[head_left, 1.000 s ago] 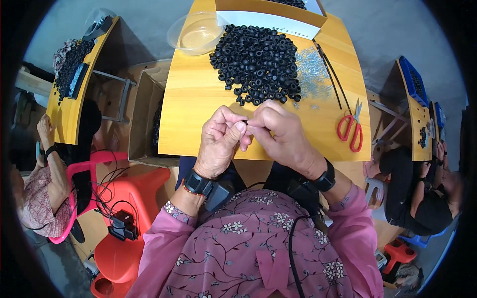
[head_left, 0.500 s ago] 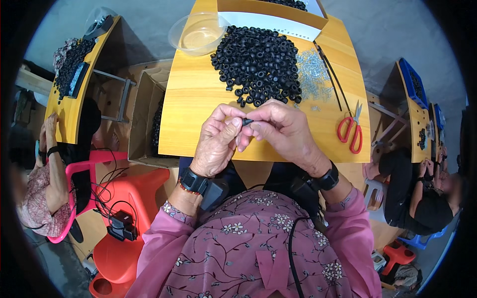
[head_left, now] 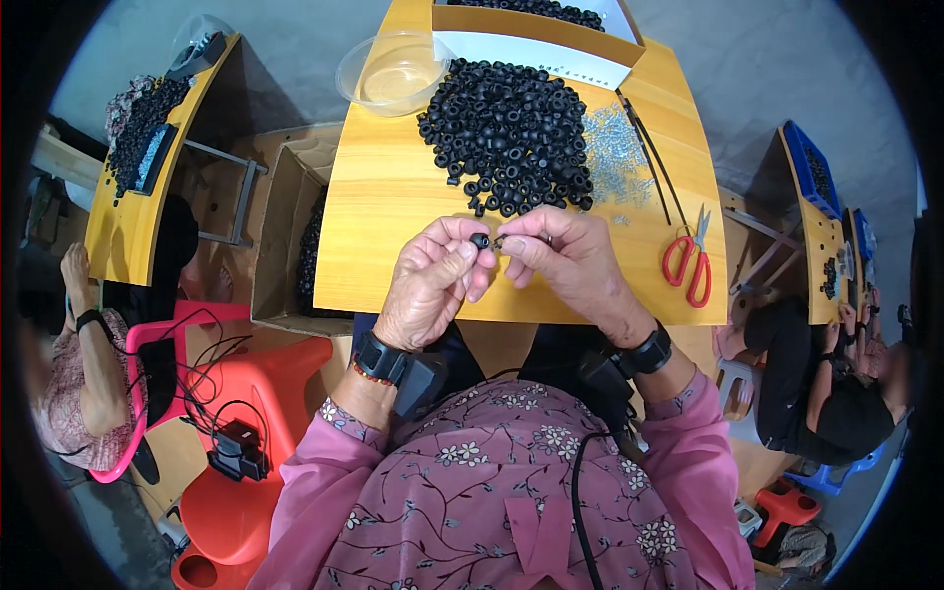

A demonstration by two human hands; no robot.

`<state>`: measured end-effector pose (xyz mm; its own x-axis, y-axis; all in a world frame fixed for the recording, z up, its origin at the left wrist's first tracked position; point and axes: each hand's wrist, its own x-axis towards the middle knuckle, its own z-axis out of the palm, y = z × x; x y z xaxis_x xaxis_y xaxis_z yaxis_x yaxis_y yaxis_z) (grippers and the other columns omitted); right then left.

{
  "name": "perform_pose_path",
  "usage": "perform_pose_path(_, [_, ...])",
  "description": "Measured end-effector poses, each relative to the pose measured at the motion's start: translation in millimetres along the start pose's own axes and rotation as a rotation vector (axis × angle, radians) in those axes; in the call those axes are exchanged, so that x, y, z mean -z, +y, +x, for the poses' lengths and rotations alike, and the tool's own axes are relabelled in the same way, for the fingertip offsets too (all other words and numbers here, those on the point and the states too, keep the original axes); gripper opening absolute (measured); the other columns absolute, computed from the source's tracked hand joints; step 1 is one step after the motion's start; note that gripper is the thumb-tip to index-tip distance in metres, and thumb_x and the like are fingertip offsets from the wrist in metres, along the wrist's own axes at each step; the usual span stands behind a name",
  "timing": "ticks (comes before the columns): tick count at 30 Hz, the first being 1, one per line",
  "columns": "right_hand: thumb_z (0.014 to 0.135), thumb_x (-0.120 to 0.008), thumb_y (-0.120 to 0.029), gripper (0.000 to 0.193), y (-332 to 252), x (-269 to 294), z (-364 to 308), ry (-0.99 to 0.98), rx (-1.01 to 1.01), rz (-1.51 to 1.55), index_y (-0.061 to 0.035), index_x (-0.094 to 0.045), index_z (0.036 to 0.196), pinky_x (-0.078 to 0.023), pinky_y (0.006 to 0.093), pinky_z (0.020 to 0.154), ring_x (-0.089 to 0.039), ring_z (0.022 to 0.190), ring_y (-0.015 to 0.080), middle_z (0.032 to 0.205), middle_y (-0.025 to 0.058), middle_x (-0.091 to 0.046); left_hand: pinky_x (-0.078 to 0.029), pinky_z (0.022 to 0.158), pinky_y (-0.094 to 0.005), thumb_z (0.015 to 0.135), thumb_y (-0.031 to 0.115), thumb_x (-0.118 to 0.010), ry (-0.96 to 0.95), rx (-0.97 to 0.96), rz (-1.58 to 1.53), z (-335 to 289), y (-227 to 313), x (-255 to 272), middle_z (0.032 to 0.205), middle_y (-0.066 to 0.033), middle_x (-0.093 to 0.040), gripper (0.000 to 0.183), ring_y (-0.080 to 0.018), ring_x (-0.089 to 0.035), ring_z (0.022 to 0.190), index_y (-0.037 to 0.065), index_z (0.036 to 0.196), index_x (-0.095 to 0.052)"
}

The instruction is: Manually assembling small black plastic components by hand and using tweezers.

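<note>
Above the table's near edge, my left hand (head_left: pixel 433 280) pinches a small round black cap (head_left: pixel 480 240) with a hole in it. My right hand (head_left: pixel 567 258) faces it from close by, thumb and forefinger closed on a tiny dark piece (head_left: pixel 499 243) too small to name. A narrow gap separates the two parts. Just beyond my fingers spreads a big pile of similar black caps (head_left: pixel 506 128). Small silvery screw-like parts (head_left: pixel 618 147) lie scattered along the right side of that pile.
On the wooden table (head_left: pixel 369 236) are red-handled scissors (head_left: pixel 688 261), two thin black rods (head_left: pixel 654 147), a clear plastic bowl (head_left: pixel 393 74) and a box (head_left: pixel 536 54) holding more black parts. A cardboard carton (head_left: pixel 280 231) and red chair (head_left: pixel 241 492) stand left. People sit at tables either side.
My hands have drawn slightly apart, and the black cap now shows its holed end in my left fingers. The right fingers have come away from it with a tiny dark piece.
</note>
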<state>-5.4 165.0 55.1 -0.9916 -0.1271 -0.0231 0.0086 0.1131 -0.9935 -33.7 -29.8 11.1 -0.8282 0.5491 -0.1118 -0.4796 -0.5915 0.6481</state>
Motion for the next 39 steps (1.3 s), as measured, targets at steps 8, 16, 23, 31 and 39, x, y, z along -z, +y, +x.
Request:
perform_pose_path(8, [0.097, -0.064, -0.014, 0.016, 2, -1, -2, 0.016, -0.022, 0.056, 0.0015, -0.067, 0.098, -0.053, 0.0227, 0.06, -0.065, 0.066, 0.0081, 0.077, 0.0038, -0.068, -0.046, 0.057, -0.0192, 0.099, 0.018, -0.062, 0.031, -0.001, 0.03, -3, 1, -3, 0.087, -0.0052, -0.067, 0.02, -0.0087, -0.057, 0.065, 0.003, 0.111, -0.059])
perform_pose_path(16, [0.097, -0.063, -0.014, 0.017, -1, -3, -3, 0.003, 0.051, 0.065, 0.0021, -0.067, 0.1, -0.052, 0.0222, 0.06, -0.064, 0.065, 0.0082, 0.078, 0.0033, -0.067, -0.047, 0.059, -0.0186, 0.098, 0.021, -0.064, 0.031, 0.009, 0.017, -5, 1, -6, 0.088, -0.0022, -0.064, 0.018, -0.0064, -0.059, 0.069, 0.004, 0.105, -0.06])
perform_pose_path(23, [0.095, -0.064, -0.008, 0.013, -4, 0, -6, 0.029, 0.091, 0.068, 0.0012, -0.068, 0.104, -0.052, 0.0214, 0.062, -0.064, 0.068, 0.0074, 0.084, 0.0025, -0.067, -0.05, 0.058, -0.0167, 0.098, 0.023, -0.064, 0.023, 0.065, 0.017, -7, -7, -11, 0.088, -0.0025, -0.065, 0.022, -0.0055, -0.059, 0.069, 0.004, 0.106, -0.06])
perform_pose_path(31, [0.093, -0.066, -0.004, 0.014, 2, 3, -7, 0.04, 0.153, 0.057, 0.0014, -0.068, 0.106, -0.053, 0.0214, 0.063, -0.063, 0.071, 0.0073, 0.087, 0.0026, -0.063, -0.052, 0.059, -0.0172, 0.099, 0.023, -0.063, -0.02, 0.072, -0.013, -4, -8, -9, 0.089, -0.0031, -0.065, 0.021, -0.0058, -0.06, 0.067, 0.003, 0.107, -0.059])
perform_pose_path(39, [0.092, -0.067, -0.004, 0.014, 2, 3, -6, 0.04, 0.123, 0.074, 0.0016, -0.068, 0.105, -0.053, 0.0214, 0.063, -0.063, 0.07, 0.0069, 0.086, 0.0031, -0.066, -0.051, 0.058, -0.0177, 0.099, 0.022, -0.062, -0.021, 0.057, -0.021, -2, -8, -8, 0.087, -0.0039, -0.065, 0.022, -0.0066, -0.06, 0.066, 0.003, 0.108, -0.059])
